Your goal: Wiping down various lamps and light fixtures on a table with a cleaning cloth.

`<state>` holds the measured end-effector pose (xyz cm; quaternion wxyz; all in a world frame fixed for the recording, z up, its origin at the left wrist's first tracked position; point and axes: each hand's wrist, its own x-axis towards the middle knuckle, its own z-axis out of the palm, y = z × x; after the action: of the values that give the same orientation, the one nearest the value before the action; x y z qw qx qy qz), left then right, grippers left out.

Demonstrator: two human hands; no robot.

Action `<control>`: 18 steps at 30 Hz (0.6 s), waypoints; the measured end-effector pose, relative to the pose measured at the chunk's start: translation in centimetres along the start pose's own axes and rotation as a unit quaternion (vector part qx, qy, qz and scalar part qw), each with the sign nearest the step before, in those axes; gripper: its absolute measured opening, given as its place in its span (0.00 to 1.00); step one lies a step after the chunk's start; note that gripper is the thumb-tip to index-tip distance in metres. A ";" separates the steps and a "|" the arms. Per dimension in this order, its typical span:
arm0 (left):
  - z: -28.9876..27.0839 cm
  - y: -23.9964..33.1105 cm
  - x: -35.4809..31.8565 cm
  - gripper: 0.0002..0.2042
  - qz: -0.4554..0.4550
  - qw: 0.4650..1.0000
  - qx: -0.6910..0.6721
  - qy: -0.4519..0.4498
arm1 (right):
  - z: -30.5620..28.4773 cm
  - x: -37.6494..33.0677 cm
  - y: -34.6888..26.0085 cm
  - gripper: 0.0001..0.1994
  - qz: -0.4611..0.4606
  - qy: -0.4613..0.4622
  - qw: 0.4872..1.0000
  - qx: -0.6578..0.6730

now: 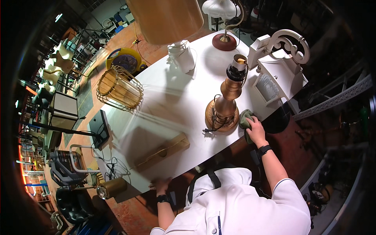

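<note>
My right hand [256,132] is closed on a green cloth [245,120], pressing it to the white table [184,147] near its front right edge. Just left of the cloth stands a bronze-coloured lamp base [226,106], its cord and plug lying at its foot. My left hand [159,184] lies in shadow at the table's front edge, fingers stretched out and holding nothing that I can see. Beyond it on the tabletop is a long, flat brown piece [162,152], perhaps cardboard.
Also on the table are a wire-and-wood cage shade [120,89], a white-based lamp with a tan shade [166,19], a red-footed lamp [224,41], a small white cabinet [276,74] and a brass cylinder [111,188]. A yellow cable reel [125,61] stands behind.
</note>
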<state>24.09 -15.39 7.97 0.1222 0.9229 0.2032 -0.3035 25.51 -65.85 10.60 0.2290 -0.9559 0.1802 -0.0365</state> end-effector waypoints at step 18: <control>3.8 -2.2 2.8 0.52 -0.008 1.000 -0.021 0.015 | 2.3 -1.2 3.4 0.26 0.235 0.072 0.964 -0.106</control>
<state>23.29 -13.93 3.06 0.1363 0.9228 0.2189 -0.2863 23.62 -67.23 7.01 0.1151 -0.9004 0.4184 -0.0315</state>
